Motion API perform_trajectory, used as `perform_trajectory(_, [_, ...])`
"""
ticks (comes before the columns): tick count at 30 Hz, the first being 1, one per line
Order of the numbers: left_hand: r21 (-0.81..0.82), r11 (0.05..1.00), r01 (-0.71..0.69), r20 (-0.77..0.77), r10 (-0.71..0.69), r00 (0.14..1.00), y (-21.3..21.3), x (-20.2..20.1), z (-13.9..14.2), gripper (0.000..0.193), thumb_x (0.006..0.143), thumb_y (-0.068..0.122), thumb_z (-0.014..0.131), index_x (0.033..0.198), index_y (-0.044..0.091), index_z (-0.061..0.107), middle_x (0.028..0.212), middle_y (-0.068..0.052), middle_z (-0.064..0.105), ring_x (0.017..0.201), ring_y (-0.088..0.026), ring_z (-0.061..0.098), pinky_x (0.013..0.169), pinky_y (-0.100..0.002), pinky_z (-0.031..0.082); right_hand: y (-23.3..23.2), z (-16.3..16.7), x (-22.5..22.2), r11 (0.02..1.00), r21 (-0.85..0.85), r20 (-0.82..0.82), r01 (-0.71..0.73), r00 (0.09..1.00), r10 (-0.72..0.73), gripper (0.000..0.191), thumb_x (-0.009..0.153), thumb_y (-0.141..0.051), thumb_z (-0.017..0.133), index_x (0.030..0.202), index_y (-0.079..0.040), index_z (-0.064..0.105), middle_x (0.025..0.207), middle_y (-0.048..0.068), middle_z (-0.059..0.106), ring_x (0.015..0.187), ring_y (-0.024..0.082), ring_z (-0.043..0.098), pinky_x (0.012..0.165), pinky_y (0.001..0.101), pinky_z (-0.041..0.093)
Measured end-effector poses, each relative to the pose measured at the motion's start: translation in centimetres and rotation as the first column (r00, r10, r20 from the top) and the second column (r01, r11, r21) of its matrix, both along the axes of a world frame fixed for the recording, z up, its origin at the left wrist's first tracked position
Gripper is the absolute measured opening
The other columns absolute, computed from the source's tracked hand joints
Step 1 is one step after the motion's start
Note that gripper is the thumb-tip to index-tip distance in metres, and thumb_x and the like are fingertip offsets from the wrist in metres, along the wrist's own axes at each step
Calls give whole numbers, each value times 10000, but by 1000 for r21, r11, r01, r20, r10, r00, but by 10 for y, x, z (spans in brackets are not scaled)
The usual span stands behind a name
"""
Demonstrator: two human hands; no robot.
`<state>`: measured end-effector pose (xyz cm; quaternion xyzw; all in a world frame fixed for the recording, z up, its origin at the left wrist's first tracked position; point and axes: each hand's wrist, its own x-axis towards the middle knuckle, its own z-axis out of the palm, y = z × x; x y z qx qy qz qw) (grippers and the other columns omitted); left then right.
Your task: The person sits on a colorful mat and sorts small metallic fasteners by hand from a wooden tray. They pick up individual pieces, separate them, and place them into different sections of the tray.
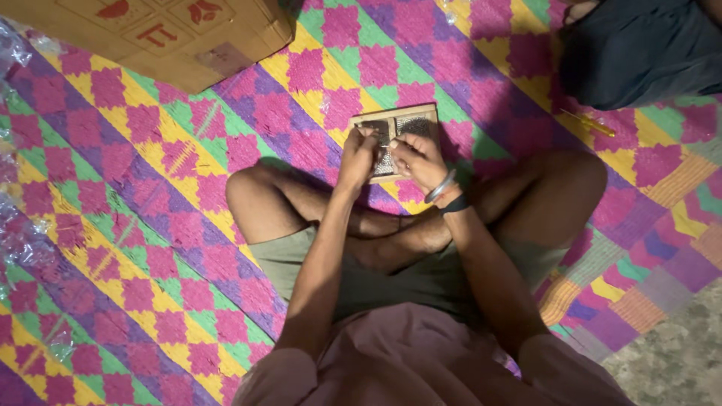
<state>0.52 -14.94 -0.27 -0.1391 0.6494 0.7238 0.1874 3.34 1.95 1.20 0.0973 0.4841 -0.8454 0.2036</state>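
A small wooden tray (pixel 406 116) with divided compartments full of tiny shiny pieces lies on the mat in front of my crossed legs. My left hand (pixel 356 156) rests over the tray's left part, fingers curled together on something too small to make out. My right hand (pixel 418 158) is over the middle of the tray, fingertips pinched near the left hand. It wears a metal bangle and a dark band at the wrist. What the fingers hold is hidden.
A cardboard box (pixel 162 34) sits at the top left. A yellow-handled screwdriver (pixel 589 123) lies on the woven pink, yellow and green mat (pixel 135 195). Another person's dark-clothed body (pixel 639 49) is at the top right. Clear plastic wrap (pixel 19 233) lies along the left edge.
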Motion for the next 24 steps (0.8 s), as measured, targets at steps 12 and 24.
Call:
perform_trajectory(12, [71, 996, 58, 14, -59, 998, 3, 1, 10, 297, 1033, 228, 514, 1050, -14, 685, 760, -34, 664, 572, -89, 547, 461, -240, 424, -1, -5, -5, 994, -110, 190, -5, 982, 26, 150, 973, -114, 638, 1096, -40, 684, 804, -2, 658, 589, 29, 508, 495, 169, 376])
perform_trajectory(24, [5, 998, 67, -56, -66, 996, 6, -6, 3, 352, 1039, 306, 574, 890, 10, 691, 693, -29, 654, 532, -89, 557, 442, -256, 454, 0, -3, -10, 999, -16, 107, -36, 994, 37, 109, 1013, -113, 645, 1034, -11, 677, 819, 3, 654, 605, 26, 490, 491, 172, 361])
